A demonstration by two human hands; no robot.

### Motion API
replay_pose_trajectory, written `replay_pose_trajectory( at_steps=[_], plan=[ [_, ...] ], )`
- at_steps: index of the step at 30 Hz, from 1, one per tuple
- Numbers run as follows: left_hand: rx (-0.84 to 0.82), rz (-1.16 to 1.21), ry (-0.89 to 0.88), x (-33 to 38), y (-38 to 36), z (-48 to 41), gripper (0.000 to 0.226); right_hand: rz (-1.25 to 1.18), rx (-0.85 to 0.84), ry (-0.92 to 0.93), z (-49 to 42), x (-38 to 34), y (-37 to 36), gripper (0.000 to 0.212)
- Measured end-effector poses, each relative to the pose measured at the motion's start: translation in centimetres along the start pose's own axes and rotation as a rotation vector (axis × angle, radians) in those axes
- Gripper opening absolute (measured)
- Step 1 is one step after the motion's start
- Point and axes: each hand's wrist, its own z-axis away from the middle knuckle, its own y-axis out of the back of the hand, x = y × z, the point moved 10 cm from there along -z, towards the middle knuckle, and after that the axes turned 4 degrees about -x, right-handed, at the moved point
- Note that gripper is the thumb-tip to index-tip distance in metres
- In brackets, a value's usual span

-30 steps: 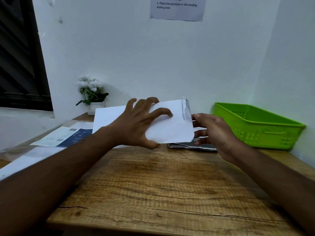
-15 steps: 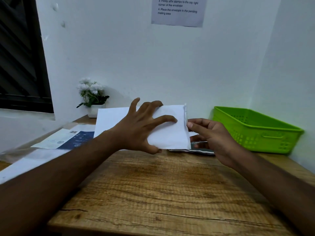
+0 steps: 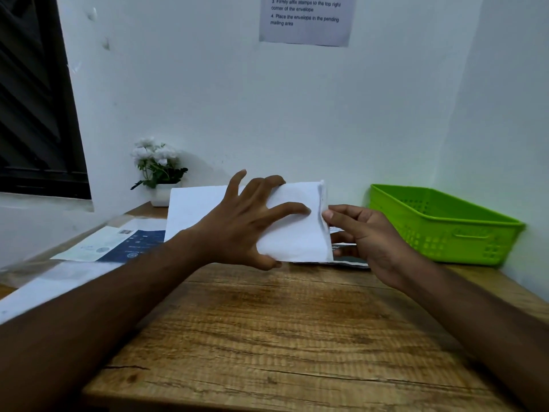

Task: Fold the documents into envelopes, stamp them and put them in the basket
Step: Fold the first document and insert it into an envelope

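Now the flap (image 3: 322,203) at the right end of the envelope (image 3: 294,233) lies almost shut. A second ago it stood up, showing a shiny strip, and the right hand (image 3: 371,236) was clear of it. That hand has since closed in, and one fingertip (image 3: 326,215) touches the folded edge. Whether it pinches the flap or only pushes it, I cannot tell. The left hand (image 3: 237,230) stays splayed wide on the envelope's face, thumb at the near edge, steadying it at the back of the surface (image 3: 282,337).

Sealing looks nearly done, so the stamp and the green basket (image 3: 445,227), near on the right, are still to come.

The wall notice (image 3: 306,19) reads "3. Firmly affix stamps to the top right corner of the envelope" and "4. Place the envelope in the pending mailing area". A blue-and-white sheet (image 3: 118,245) at left carries a barcode, but its print is too small to read.
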Motion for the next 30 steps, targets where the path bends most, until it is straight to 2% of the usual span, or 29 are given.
replay_pose_trajectory(
  at_steps=[4, 6, 8, 13, 16, 18, 19, 23, 28, 30],
  plan=[
    [-0.014, 0.031, 0.017, 0.2, -0.1, 0.0, 0.103, 0.04, 0.026, 0.016, 0.1, -0.3, 0.4, 0.01],
    [0.015, 0.154, 0.056, 0.2, 0.4, 0.0, 0.1, 0.063, 0.036, 0.026, 0.2, -0.4, 0.5, 0.011],
    [0.057, 0.267, 0.098, 0.0, 1.0, -0.4, 0.092, 0.077, 0.032, 0.042, 0.2, -0.6, 0.2, 0.01],
    [0.075, 0.376, 0.171, -0.2, 2.3, -2.8, 0.071, 0.12, 0.017, 0.109, 0.2, -1.3, -0.3, 0.011],
    [0.053, 0.446, 0.206, -0.4, 3.2, -5.2, 0.046, 0.15, 0.017, 0.141, 0.3, -1.7, -0.4, 0.012],
    [0.033, 0.571, 0.204, -0.5, 3.4, -6.6, 0.024, 0.152, 0.035, 0.155, 0.4, -1.9, -0.2, 0.01],
    [0.022, 0.643, 0.204, -0.6, 3.4, -7.1, 0.021, 0.15, 0.041, 0.158, 0.4, -2.0, 0.0, 0.009],
    [0.006, 0.715, 0.203, -1.3, 3.9, -8.1, 0.026, 0.094, 0.021, 0.107, 0.1, -1.7, 0.3, 0.019],
    [0.062, 0.706, 0.249, -3.9, 5.4, -9.4, 0.027, -0.032, -0.001, 0.074, -0.1, -1.0, 0.0, 0.011],
    [0.032, 0.704, 0.231, -4.1, 5.7, -10.1, 0.018, -0.053, 0.025, 0.111, -0.1, -1.6, 0.4, 0.012]
  ],
)
